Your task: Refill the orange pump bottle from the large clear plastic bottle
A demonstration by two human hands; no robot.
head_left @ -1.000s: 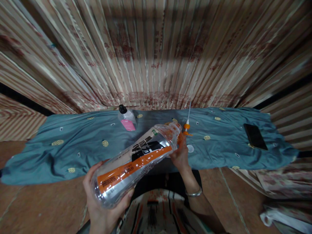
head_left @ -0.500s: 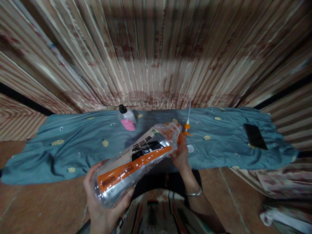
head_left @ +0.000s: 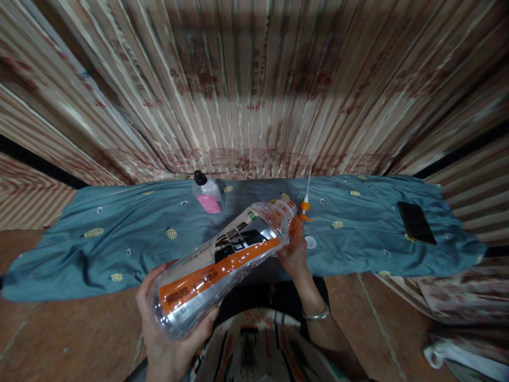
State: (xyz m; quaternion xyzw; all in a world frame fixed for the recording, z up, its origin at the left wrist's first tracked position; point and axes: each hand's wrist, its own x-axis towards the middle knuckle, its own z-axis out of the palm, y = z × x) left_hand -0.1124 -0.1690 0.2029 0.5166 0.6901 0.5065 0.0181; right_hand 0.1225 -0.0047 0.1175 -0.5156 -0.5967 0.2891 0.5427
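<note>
My left hand [head_left: 170,329] is wrapped round the base of a large clear plastic bottle [head_left: 222,265] with a white, black and orange label. The bottle lies tilted over the cloth, its neck up and to the right. By the mouth, my right hand [head_left: 293,249] is closed on an orange see-through thing [head_left: 294,224], mostly hidden by bottle and fingers; its kind cannot be made out. Just beyond that hand, an orange and white pump head [head_left: 305,207] with a long tube lies on the cloth. A white round disc [head_left: 310,242] rests beside the wrist.
A small clear bottle [head_left: 207,197] with black top and pink label is at the back left. A dark phone [head_left: 417,223] lies at the right. Blue patterned cloth [head_left: 139,233] covers the long table, and striped curtains [head_left: 254,106] hang behind and at both sides.
</note>
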